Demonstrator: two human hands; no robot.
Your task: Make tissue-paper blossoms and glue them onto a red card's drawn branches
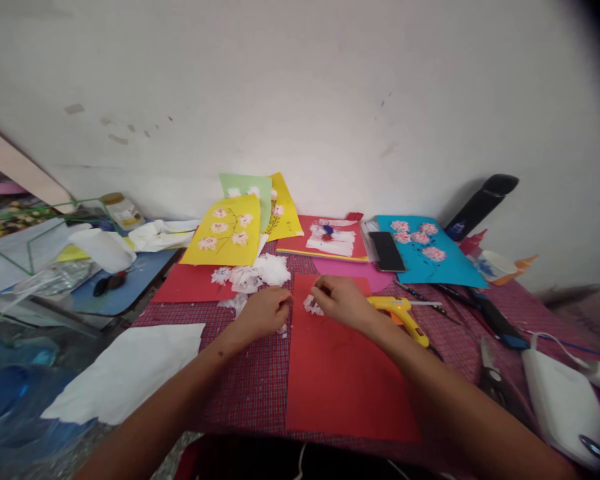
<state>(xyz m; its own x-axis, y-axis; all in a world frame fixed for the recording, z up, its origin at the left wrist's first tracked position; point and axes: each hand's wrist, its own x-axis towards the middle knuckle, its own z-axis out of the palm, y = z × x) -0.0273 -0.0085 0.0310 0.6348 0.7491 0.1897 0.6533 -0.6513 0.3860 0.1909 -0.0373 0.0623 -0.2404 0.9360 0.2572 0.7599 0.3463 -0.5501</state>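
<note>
A red sheet of paper (347, 380) lies before me on the checked tablecloth. Near its top a small pinkish-white tissue-paper flower (311, 305) rests, partly behind my right hand (343, 301). That hand is closed in a pinch just above the flower; whether its fingertips grip anything is hidden. Left of the sheet's edge, my left hand (267, 310) is also closed, thumb and fingers pressed together, and what they hold, if anything, is too small to make out. Behind the left hand sits a heap of crumpled white tissue (270, 269). Beside my right forearm lies a yellow glue gun (395, 305).
Yellow flower cards (223, 230) and a blue one (425, 250) stand or lie toward the wall. A phone (387, 251) is between them. Scissors (491, 373) and a white power device (565, 400) lie at right. White tissue (135, 367) overhangs the left edge.
</note>
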